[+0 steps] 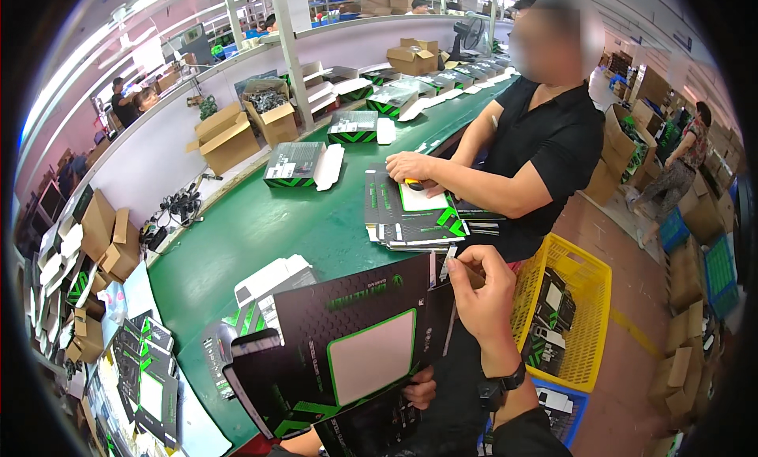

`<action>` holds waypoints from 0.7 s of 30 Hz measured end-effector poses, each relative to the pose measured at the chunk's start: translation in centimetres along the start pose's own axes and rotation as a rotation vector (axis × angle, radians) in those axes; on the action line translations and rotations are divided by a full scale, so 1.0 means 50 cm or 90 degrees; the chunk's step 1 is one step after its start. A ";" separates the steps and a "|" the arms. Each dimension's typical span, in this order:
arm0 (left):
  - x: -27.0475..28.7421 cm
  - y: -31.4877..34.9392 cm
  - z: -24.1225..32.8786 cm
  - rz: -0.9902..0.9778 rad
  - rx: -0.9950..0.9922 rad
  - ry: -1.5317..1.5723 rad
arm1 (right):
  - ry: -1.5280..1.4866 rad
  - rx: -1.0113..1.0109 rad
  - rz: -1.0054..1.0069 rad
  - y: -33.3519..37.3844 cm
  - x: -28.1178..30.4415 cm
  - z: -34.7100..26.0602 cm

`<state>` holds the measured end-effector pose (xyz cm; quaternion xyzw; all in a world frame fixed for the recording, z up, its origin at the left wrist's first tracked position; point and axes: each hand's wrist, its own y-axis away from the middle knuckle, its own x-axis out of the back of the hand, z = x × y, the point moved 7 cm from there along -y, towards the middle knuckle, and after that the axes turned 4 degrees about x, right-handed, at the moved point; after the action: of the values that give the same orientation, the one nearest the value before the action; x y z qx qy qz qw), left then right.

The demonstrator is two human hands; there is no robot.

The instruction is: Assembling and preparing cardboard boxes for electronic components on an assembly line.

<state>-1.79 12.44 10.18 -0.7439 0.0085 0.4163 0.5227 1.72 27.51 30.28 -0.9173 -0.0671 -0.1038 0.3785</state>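
A flat, unfolded black box blank with green trim and a white panel is tilted up in front of me. My left hand grips its lower right part, fingers curled round the card; the rest of that hand is hidden behind it. My right hand, with a dark band on the wrist, pinches the narrow flap at the blank's upper right corner between thumb and finger. Another dark printed blank shows just below. Beyond the held blank, a partly covered black-and-green box with a white flap lies on the green table.
Across the table a co-worker holds a yellow tool over a stack of blanks. Folded boxes line the table's far side. At my right stands a yellow crate of dark packages above a blue crate.
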 end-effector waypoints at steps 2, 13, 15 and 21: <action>0.000 0.001 -0.010 -0.001 -0.006 0.006 | 0.024 0.043 -0.025 0.002 -0.007 -0.003; 0.001 0.000 -0.035 -0.015 -0.019 0.038 | 0.098 0.243 -0.105 0.012 -0.027 -0.058; 0.000 0.000 -0.037 -0.016 -0.025 0.037 | 0.103 0.222 -0.065 0.006 -0.016 -0.044; 0.006 0.002 -0.047 -0.024 -0.033 0.049 | 0.093 0.162 -0.073 -0.007 -0.016 -0.028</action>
<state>-0.20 10.65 10.16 -0.7728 0.0038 0.3773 0.5103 0.69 26.73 31.27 -0.8466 -0.1041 -0.1819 0.4893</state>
